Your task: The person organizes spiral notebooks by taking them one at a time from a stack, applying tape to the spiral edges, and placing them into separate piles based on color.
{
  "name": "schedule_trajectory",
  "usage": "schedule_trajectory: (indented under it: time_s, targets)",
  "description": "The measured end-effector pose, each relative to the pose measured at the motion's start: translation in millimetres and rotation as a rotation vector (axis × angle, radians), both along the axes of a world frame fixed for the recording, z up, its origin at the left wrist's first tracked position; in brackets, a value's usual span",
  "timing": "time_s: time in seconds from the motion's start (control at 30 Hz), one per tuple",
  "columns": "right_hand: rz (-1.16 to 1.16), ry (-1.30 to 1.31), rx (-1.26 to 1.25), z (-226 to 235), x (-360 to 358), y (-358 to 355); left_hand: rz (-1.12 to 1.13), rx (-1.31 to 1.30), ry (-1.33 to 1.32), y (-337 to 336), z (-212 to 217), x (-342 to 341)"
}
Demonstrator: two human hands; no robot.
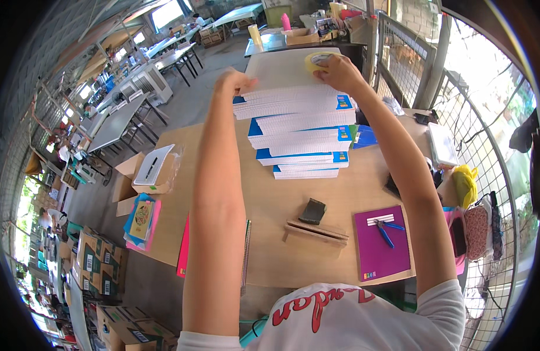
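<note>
A tall, uneven stack of notebooks (305, 140) with white page edges and blue covers stands at the far side of the table. A plain grey board (281, 64) lies on its top. Over the board's right side, my right hand (341, 75) is closed round a roll of yellowish tape (314, 61). At the left edge of the same board is my left hand (232, 82), its thumb toward the stack. Its fingers are partly hidden and slightly blurred, so whether it pinches anything does not show.
On the wooden table (270, 234) lie a dark block (312, 211), a slotted wooden piece (316, 232) and a purple notebook (375, 257) bearing blue-handled pliers (385, 235). An open carton (158, 182) sits at the left edge. Wire mesh (486, 146) runs along the right.
</note>
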State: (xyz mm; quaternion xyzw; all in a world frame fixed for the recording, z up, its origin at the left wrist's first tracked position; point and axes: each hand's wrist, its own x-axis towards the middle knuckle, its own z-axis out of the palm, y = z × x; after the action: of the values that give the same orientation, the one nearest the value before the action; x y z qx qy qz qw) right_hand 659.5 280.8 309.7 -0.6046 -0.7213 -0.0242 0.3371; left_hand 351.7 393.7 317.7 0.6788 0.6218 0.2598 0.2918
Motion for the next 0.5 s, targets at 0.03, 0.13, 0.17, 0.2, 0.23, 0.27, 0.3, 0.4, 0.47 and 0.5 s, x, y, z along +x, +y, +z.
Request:
schedule_trajectory:
  time_s: [0.03, 0.13, 0.17, 0.2, 0.23, 0.27, 0.3, 0.4, 0.47, 0.5]
  targets:
    - [0.035, 0.040, 0.081, -1, -9, -8, 0.000, 0.005, -0.029, -2, 1, -13]
    - [-0.084, 0.069, 0.220, -18, 18, -18, 0.182, 0.005, 0.446, -32, 22, 67]
    - [-0.054, 0.104, 0.357, -20, 10, -20, 0.186, 0.193, 0.451, -40, 27, 60]
    - [-0.069, 0.088, 0.400, -21, 3, -22, 0.189, 0.380, 0.457, -48, 32, 52]
    - [-0.083, 0.074, 0.441, -22, -4, -23, 0.190, 0.566, 0.463, -55, 37, 44]
    - [-0.102, 0.056, 0.481, -22, -9, -24, 0.195, 0.635, 0.421, -65, 53, 39]
    - [-0.083, 0.064, 0.449, -23, -12, -24, 0.192, 0.699, 0.376, -77, 72, 37]
    - [-0.077, 0.046, 0.352, -31, -2, -23, 0.226, 0.869, 0.369, -142, 112, 52]
    - [-0.060, 0.028, 0.316, -30, -4, -20, 0.197, 1.152, 0.316, -187, 122, 30]
    - [-0.057, 0.031, 0.282, -28, -8, -23, 0.264, 1.227, 0.392, -208, 126, 14]
